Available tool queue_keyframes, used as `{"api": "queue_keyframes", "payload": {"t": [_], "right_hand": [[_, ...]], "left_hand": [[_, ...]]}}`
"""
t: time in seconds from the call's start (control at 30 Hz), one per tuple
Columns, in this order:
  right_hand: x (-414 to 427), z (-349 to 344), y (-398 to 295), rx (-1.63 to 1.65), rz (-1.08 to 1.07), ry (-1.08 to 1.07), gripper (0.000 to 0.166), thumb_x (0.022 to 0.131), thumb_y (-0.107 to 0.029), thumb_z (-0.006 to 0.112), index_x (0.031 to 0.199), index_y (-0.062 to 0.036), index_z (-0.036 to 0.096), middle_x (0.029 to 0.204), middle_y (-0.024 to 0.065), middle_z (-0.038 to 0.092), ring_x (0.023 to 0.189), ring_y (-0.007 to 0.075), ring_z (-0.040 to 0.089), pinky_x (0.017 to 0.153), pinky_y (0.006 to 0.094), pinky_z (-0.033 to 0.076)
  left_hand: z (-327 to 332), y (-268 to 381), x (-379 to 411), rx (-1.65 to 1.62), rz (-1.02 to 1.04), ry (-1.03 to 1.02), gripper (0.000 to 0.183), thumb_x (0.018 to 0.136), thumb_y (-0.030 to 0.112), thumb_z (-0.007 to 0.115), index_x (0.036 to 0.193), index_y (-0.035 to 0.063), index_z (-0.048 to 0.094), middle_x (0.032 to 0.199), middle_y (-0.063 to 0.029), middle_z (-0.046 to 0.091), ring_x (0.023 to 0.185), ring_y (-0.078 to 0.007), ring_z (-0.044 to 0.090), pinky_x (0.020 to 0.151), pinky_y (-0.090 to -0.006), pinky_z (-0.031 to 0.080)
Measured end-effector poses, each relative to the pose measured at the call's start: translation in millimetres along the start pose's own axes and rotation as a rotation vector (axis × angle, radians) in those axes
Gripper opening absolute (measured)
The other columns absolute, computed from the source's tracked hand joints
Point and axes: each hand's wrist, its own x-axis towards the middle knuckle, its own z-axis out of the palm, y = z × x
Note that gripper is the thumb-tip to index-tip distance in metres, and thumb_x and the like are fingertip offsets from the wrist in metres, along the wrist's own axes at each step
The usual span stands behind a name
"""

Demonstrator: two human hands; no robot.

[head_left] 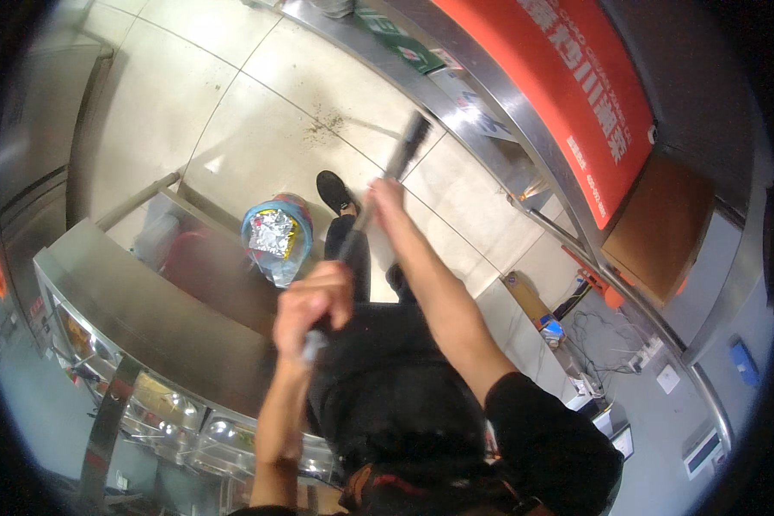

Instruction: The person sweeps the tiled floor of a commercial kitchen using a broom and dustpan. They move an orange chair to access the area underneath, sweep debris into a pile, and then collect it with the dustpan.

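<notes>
A long-handled broom point(413, 138) slants across the middle of the view, its dark bristle head low over the tiled floor point(284, 106) beside the steel shelving. My left hand point(313, 300) is closed round the upper end of the handle, close to my body. Further down the same handle, nearer the bristles, my right hand point(386, 197) grips it. Both hands are slightly blurred. Dark crumbs of debris point(326, 122) lie scattered on the tiles, left of the broom head. Whether the bristles touch the floor I cannot tell.
Left of my shoe point(334, 191) stands a blue-lined bin point(246, 226) with foil and plastic on top. A steel counter point(142, 297) with food pans runs along the lower left. Steel shelving point(503, 77) with a red panel borders the right; a cardboard box point(661, 226) and loose cables point(587, 342) are there too.
</notes>
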Motion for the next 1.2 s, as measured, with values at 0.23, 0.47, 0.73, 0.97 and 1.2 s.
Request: {"api": "queue_keyframes", "payload": {"t": [0.23,0.47,0.73,0.97,1.2], "right_hand": [[-47.8,191.5,-15.0,0.132,0.052,-0.352,0.009,0.072,-0.004,0.049,0.079,-0.0062,0.045,0.056,0.0054,0.047,0.046,0.0176,0.05,0.043,0.0314,0.043],[-96.6,121.9,-27.4,0.166,0.094,-0.188,0.009,0.079,-0.009,0.052,0.086,-0.0099,0.046,0.068,0.0036,0.046,0.053,0.015,0.046,0.046,0.0295,0.041],[-22.9,-40.0,21.0,0.043,0.201,-0.066,0.007,0.08,-0.013,0.05,0.078,-0.0083,0.045,0.063,0.0029,0.045,0.054,0.0154,0.045,0.049,0.0297,0.042],[-39.6,111.4,9.6,-0.025,0.222,-0.172,0.015,0.082,-0.015,0.047,0.069,-0.0115,0.041,0.056,-0.0009,0.041,0.047,0.0112,0.039,0.044,0.0267,0.036],[-84.7,292.8,-18.7,-0.079,0.209,-0.481,0.011,0.081,-0.014,0.049,0.074,-0.0088,0.044,0.057,0.0001,0.043,0.047,0.0114,0.041,0.044,0.0259,0.038]], "left_hand": [[-88.2,84.1,17.0,0.198,0.207,0.367,0.048,0.084,0.03,0.034,0.042,0.0087,0.036,0.042,-0.0068,0.037,0.046,-0.0214,0.037,0.068,-0.0372,0.034],[-93.1,106.5,-14.9,-0.025,0.126,0.018,0.049,0.082,0.029,0.036,0.041,0.006,0.049,0.04,-0.0088,0.044,0.042,-0.0224,0.041,0.067,-0.0375,0.036],[-64.9,1.3,20.5,-0.285,-0.193,-0.215,0.045,0.085,0.03,0.037,0.05,0.0031,0.043,0.053,-0.0089,0.044,0.058,-0.0235,0.04,0.071,-0.0328,0.032],[-136.8,54.1,33.6,-0.031,0.045,-0.179,0.032,0.08,0.022,0.037,0.053,0.0045,0.04,0.055,-0.0079,0.042,0.058,-0.0243,0.04,0.067,-0.0337,0.031],[-218.5,121.2,49.1,0.19,0.183,-0.053,0.026,0.076,0.017,0.04,0.053,0.005,0.037,0.055,-0.0075,0.039,0.057,-0.0248,0.038,0.063,-0.0349,0.03]]}}
